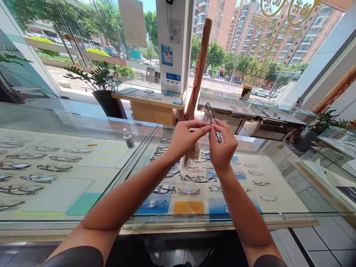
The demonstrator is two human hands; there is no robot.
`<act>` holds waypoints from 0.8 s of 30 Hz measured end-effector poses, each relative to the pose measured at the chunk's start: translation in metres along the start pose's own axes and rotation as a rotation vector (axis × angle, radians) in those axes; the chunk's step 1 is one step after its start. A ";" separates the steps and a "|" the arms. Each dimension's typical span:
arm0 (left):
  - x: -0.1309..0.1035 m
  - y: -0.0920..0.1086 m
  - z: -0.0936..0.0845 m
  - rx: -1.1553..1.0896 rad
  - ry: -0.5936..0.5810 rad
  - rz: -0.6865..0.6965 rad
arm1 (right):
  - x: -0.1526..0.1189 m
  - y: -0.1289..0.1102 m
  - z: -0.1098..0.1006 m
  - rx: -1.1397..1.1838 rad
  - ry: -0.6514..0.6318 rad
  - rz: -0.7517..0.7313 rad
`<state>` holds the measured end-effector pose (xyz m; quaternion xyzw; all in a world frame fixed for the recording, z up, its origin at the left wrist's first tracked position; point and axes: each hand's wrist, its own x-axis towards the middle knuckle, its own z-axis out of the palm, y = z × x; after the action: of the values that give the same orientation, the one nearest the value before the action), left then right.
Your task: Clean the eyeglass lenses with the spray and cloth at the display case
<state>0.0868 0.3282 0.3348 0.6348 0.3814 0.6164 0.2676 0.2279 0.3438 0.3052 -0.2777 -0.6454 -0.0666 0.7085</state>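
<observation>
On the left, a glass case [55, 221] shows glasses in rows [55, 167], probably spaced so each can be seen. A small bottle [128, 138] stands upright, seemingly on the glass top. The left hand [186, 135] has its fingers closed round a pale cloth [192, 154], thumb beside the raised glasses [210, 113]. These are tilted up above the middle case [289, 193], perhaps to keep the lenses clear. The right hand [224, 146] pinches their frame, fingers narrow. Below, that case contains more glasses [198, 178] and an orange card [189, 207].
</observation>
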 end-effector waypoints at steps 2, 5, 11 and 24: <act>0.000 -0.005 0.005 -0.058 -0.011 -0.094 | -0.011 0.005 0.001 -0.051 0.033 -0.037; 0.001 -0.012 0.007 -0.064 -0.008 -0.140 | -0.023 0.012 -0.004 -0.071 -0.047 -0.062; 0.011 -0.003 -0.011 0.219 -0.215 -0.048 | -0.031 0.047 -0.030 -0.143 -0.140 -0.096; -0.018 0.032 -0.003 0.935 -0.823 -0.003 | -0.038 0.128 -0.051 -0.253 -0.209 0.297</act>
<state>0.0900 0.2953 0.3510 0.8698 0.4775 0.0887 0.0876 0.3250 0.4166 0.2293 -0.4619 -0.6538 -0.0127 0.5992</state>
